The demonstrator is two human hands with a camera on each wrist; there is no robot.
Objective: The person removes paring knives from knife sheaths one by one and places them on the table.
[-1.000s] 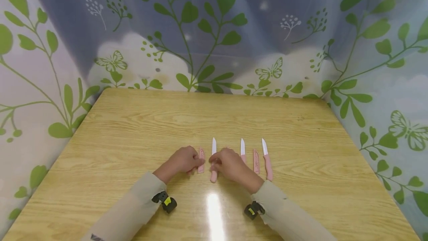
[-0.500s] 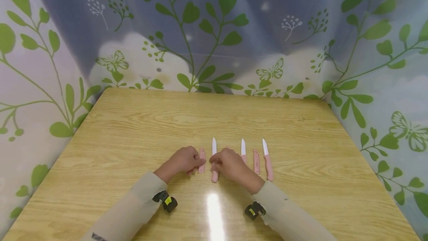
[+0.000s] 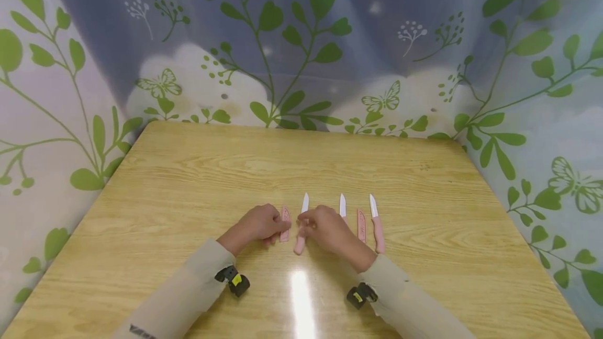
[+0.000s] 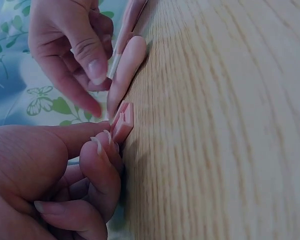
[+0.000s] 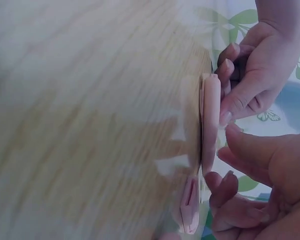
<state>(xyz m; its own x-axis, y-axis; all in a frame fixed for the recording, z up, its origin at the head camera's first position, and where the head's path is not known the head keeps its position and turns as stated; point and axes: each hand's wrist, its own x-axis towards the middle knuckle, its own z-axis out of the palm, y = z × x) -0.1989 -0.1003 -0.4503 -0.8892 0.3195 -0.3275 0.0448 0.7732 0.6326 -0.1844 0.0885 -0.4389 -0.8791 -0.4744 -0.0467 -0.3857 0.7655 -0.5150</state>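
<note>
In the head view my left hand (image 3: 258,223) pinches a pink knife sheath (image 3: 285,235) by its left side, with the sheath lying on the table. My right hand (image 3: 328,229) hovers with loosely bent fingers over a paring knife (image 3: 299,245) that has a white blade and pink handle. Seen from the left wrist, the right thumb and forefinger stand apart beside the knife handle (image 4: 128,67); whether they touch it is unclear. The sheath's slotted end (image 4: 123,122) faces the left wrist camera. The middle of the knife is hidden under the right fingers in the head view.
Right of the right hand lie a second paring knife (image 3: 343,204), a pink sheath (image 3: 361,225) and a third paring knife (image 3: 378,232). Another sheath (image 5: 190,207) shows in the right wrist view. The wooden table (image 3: 235,171) meets a leaf-patterned curtain (image 3: 301,41).
The paring knife by my right hand has turned slightly, its tip swinging right and its handle end left. That hand has shifted a little right. My left hand stays on the sheath.
</note>
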